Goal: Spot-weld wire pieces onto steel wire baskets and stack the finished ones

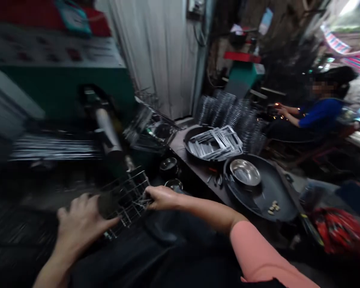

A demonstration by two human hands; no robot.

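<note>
A wire rack [129,200] of crossed metal rods is held low in front of me, beneath a machine arm [108,132]. My right hand [159,197] is closed around the rack's right side. At the rack's left, my left hand [82,218] has its fingers spread, with the thumb reaching toward the lower rods. Whether that thumb touches the wire is blurred. Two small metal bowls, one of them a round bowl [168,164], sit just beyond my right hand.
On a bench to the right are a black pan of flat metal frames [216,143], a black tray [273,192] with a steel bowl [245,172], and pliers [218,181]. Stacked wire coils [228,110] stand behind. A person in blue [324,114] sits farther right near sparks.
</note>
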